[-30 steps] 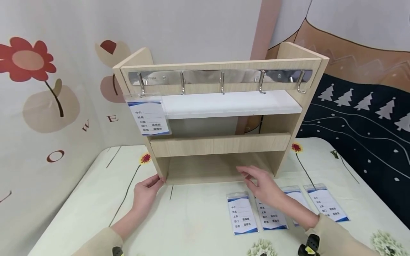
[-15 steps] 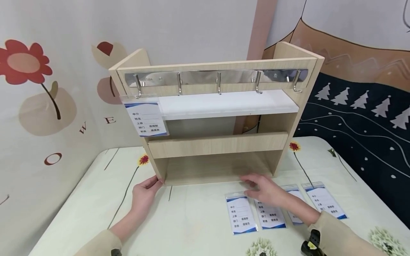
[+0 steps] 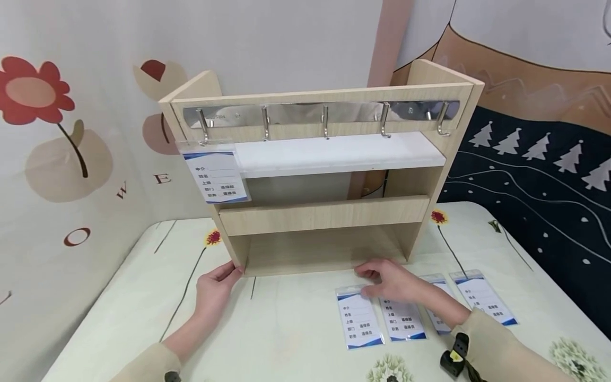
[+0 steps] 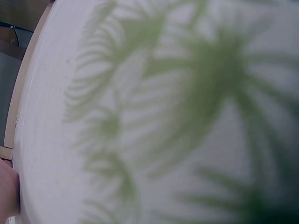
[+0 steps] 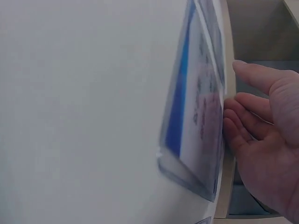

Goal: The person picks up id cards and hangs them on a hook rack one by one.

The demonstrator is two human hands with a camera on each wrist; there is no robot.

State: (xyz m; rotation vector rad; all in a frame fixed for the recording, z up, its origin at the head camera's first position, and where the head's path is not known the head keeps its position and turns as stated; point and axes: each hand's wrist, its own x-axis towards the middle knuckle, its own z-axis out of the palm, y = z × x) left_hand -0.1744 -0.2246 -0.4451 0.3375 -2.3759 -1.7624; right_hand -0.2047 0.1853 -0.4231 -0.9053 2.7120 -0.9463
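My left hand (image 3: 213, 291) pinches the lower left front corner of a light wooden desk shelf (image 3: 324, 216) between thumb and fingers; only a sliver of that hand (image 4: 7, 191) enters the left wrist view. At the shelf's front bottom edge, my right hand (image 3: 395, 281) hovers with loosely bent fingers, its thumb over the top of a clear-sleeved name badge (image 3: 360, 324). In the right wrist view, the fingertips of this hand (image 5: 271, 140) are right beside a badge sleeve (image 5: 201, 107), the index finger stretched out. Another badge (image 3: 217, 178) hangs from the leftmost hook.
A steel rail (image 3: 296, 115) with several hooks runs across the shelf's upper board. Several more badges, such as this badge (image 3: 484, 298), lie in a row at the right on the flowered tablecloth (image 3: 286, 329). Printed curtains (image 3: 296, 42) stand behind.
My right hand has lowered from in front of the shelf's bottom board towards the leftmost badge on the table. My left hand keeps its place at the shelf's corner.
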